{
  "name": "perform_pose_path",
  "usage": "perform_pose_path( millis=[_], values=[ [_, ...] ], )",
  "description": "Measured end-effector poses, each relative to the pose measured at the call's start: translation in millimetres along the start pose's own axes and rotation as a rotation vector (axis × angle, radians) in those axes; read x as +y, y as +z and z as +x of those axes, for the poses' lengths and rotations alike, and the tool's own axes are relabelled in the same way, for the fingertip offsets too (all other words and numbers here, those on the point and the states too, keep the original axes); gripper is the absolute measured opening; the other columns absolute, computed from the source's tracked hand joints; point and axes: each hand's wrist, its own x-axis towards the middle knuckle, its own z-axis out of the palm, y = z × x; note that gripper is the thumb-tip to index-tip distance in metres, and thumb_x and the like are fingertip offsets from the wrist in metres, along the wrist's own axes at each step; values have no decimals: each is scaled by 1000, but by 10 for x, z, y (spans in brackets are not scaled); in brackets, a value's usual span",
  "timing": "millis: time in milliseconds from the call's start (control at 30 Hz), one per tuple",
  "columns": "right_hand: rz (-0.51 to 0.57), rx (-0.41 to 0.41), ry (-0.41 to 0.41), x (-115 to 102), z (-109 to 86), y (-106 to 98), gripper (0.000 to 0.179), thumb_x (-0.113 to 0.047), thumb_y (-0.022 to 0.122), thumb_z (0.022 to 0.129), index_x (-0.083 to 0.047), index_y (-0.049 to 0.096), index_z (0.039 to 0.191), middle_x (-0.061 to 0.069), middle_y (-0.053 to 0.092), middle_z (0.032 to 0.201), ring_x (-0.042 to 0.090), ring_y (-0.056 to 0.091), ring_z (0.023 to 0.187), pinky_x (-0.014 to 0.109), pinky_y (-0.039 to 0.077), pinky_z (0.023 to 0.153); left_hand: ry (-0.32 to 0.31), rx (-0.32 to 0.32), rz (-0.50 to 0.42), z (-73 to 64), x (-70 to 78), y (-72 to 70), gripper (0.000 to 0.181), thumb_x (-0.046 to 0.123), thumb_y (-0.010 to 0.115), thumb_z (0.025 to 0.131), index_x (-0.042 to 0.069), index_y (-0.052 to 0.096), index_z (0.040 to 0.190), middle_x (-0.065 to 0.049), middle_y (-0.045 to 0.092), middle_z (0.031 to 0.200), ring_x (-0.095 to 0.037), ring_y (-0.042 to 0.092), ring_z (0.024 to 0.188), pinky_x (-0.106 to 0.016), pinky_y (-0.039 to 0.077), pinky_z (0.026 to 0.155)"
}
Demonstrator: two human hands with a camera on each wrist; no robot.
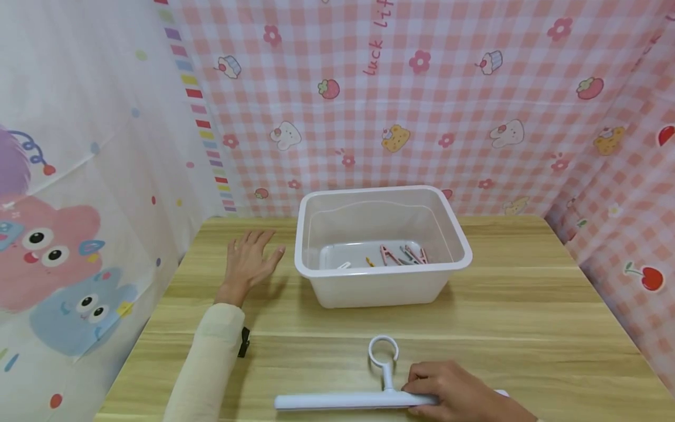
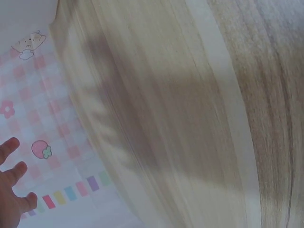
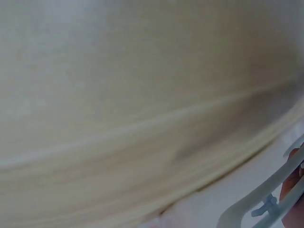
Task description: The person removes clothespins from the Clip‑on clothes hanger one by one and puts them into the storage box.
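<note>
A white plastic clothes hanger (image 1: 337, 401) with a round hook lies across the near part of the head view. My right hand (image 1: 456, 390) grips its bar just right of the hook's stem. In the right wrist view, part of the hanger (image 3: 259, 197) and some fingers show at the lower right corner. My left hand (image 1: 249, 261) is over the table's left side with fingers spread, holding nothing, left of a white plastic basin (image 1: 379, 290). Several clothes pegs lie in the basin, among them a pink peg (image 1: 388, 256) and a white peg (image 1: 344, 265).
The wood-grain table (image 1: 527, 328) ends at a pink checked curtain (image 1: 422, 117) at the back. A white cartoon-print curtain (image 1: 105, 176) hangs along the left side, and more checked cloth (image 1: 627, 234) hangs at the right.
</note>
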Motion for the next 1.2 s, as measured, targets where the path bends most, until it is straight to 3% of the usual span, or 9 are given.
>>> perform_pose_path(
  millis=[500,833,1200],
  values=[
    [-12,-15,4,56,-48,151,17,-25,76,92,-25,72,109,-14,63,97,-11,55,84,-1,41,76,-16,-22,-5,1,-8,-15,73,60,41,100,22,28,162,-18,9,171,-48,2,158,-76,5,121],
    [-4,-20,4,111,-94,247,18,-27,77,92,-23,74,110,-14,65,98,-10,57,87,0,42,76,-13,-6,-3,-1,-23,-8,73,60,42,100,24,26,162,-19,11,171,-49,4,158,-76,4,121],
    [25,-34,57,116,-80,252,19,-29,78,90,-23,75,107,-14,64,97,-10,56,85,0,42,76,-8,1,-16,13,-11,8,73,60,42,100,23,29,161,-19,15,170,-47,6,158,-76,4,121]
  ],
)
